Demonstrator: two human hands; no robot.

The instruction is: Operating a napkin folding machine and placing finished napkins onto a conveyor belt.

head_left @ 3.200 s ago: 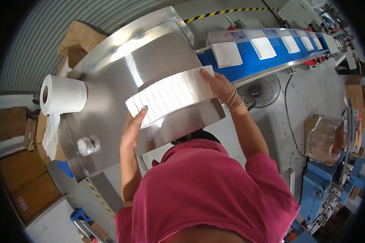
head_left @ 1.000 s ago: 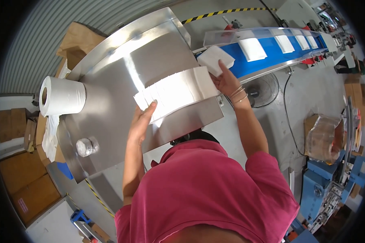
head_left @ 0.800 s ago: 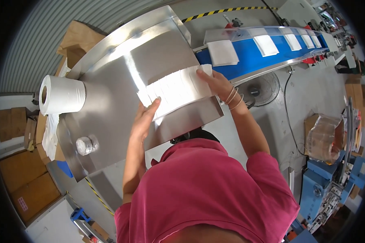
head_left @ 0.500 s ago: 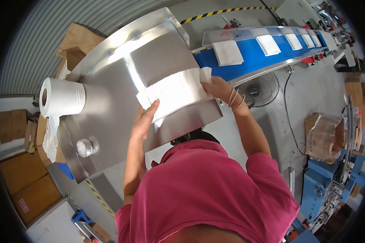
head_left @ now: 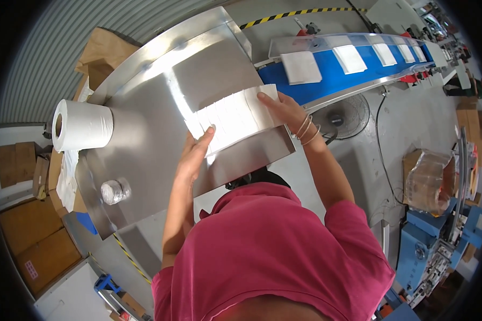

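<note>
A row of white folded sheets [head_left: 233, 119], packed side by side in thin bundles, lies at the front edge of the steel table [head_left: 139, 107]. My left hand [head_left: 194, 154] grips the row's left end, thumb on top and the other fingers mostly hidden. At the opposite end my right hand [head_left: 286, 112] is closed on the row, its thumb lying over the upper face of the last bundle. Just beyond my right hand, a separate white folded stack [head_left: 301, 68] rests on the blue conveyor belt [head_left: 326, 59].
More white stacks [head_left: 349, 59] sit along the belt toward the far right. A large white roll [head_left: 84, 125] and a clear tape roll [head_left: 112, 192] stand on the table's left side. A floor fan [head_left: 340, 115] is below the conveyor. Cardboard boxes [head_left: 37, 243] line the left.
My right hand has shifted its thumb onto the top of the end bundle, which was sticking out and now sits against the row. The row looks shorter. The left hand has barely moved.
</note>
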